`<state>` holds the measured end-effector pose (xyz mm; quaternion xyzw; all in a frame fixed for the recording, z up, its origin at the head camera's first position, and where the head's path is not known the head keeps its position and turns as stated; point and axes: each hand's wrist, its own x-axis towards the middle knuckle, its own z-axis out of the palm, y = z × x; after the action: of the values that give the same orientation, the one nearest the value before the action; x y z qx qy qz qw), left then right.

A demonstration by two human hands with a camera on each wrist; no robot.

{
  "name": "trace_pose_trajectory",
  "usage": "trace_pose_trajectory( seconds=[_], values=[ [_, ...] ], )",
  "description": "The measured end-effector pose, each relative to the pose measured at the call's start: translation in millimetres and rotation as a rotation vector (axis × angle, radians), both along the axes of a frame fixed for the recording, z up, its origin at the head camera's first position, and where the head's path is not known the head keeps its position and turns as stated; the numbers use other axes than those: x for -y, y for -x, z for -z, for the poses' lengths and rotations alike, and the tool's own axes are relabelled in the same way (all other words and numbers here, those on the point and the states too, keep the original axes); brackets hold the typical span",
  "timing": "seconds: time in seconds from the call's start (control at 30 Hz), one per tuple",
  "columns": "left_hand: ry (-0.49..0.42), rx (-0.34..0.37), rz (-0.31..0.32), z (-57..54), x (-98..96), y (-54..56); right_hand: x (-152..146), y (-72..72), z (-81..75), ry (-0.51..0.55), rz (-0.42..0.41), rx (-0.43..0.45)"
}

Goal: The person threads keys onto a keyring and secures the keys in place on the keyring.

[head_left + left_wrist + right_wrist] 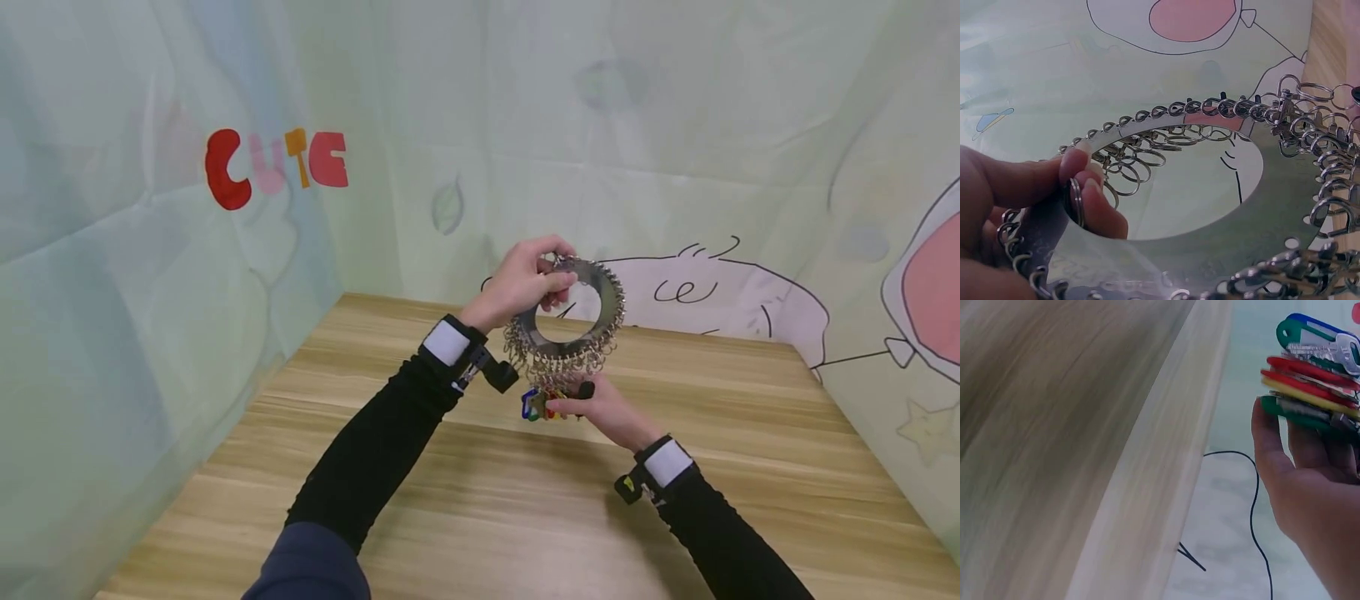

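My left hand (525,279) grips a flat grey metal ring (610,302) by its upper left edge, holding it upright above the table. Thumb and fingers wrap through its large centre hole in the left wrist view. Small metal clasps with split rings (1329,181) hang all along the outer rim, bunched thickest at the bottom. Just below, my right hand (611,412) holds a bundle of coloured key tags (1313,375) in blue, green, red and yellow. A silver key (1325,350) lies among them. Part of the bundle is cut off by the right wrist view's edge.
The wood-grain table (480,517) spreads beneath both hands. Printed cloth walls (465,100) rise behind it and along both sides, with the red letter C (228,171) on the left one. A small camera (498,372) sticks out from the left wrist.
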<state>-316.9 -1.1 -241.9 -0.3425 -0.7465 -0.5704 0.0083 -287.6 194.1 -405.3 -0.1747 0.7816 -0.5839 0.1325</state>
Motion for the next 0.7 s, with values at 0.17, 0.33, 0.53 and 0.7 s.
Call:
trace_pose_trajectory(
  seconds=[0.17, 0.33, 0.53, 0.7],
  values=[
    [0.001, -0.006, -0.005, 2.9, -0.2, 0.1, 9.1, 1.1, 3.9, 0.171, -0.054, 0.078],
    [0.001, 0.001, 0.0, 1.7, -0.9, -0.1, 10.5, -0.3, 4.2, 0.233, -0.083, 0.11],
    [-0.022, 0.022, 0.047, 0.2, 1.9, 1.9, 8.5, -0.9, 3.2, 0.232, -0.092, 0.137],
    [-0.036, 0.034, 0.065, 1.3, 4.7, 4.0, 9.5, -1.0, 3.6, 0.218, -0.104, 0.135]
  ],
)
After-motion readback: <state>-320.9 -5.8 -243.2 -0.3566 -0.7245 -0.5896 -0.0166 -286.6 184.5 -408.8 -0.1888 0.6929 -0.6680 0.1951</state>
